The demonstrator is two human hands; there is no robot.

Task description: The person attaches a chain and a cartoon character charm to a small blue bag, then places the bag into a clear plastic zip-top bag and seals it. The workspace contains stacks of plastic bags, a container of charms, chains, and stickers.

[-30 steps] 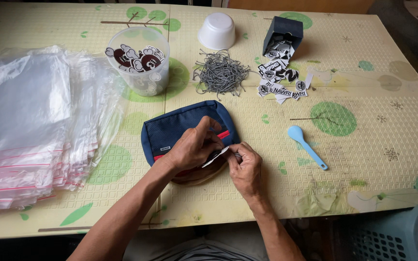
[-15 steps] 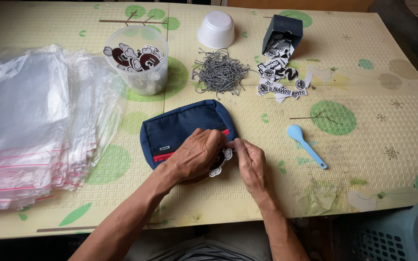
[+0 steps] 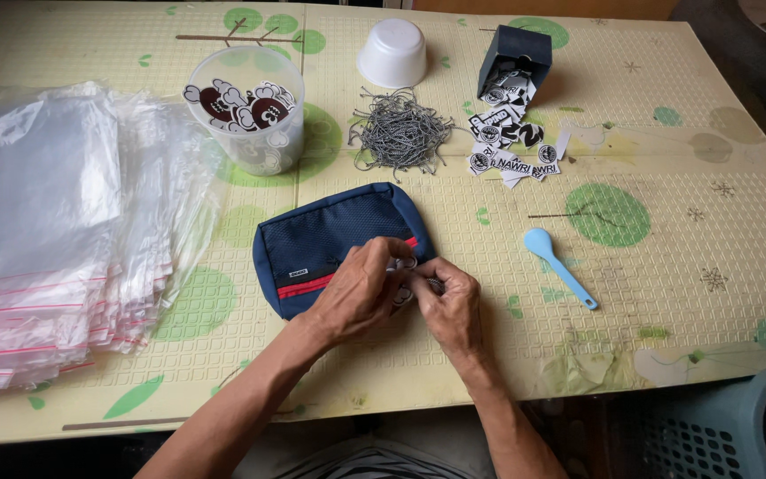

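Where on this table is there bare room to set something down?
Bare mat lies right of the blue spoon toward the table's edge, and between the plastic bags and navy pouch. It is crowded around the cup, strings, stickers and both hands.

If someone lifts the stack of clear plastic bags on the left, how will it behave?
The stack of clear plastic bags looks thin and wrinkled, so it would probably flop and sag. The glossy film seems slippery, so the bags, already fanned out unevenly, may slide apart. It is likely light.
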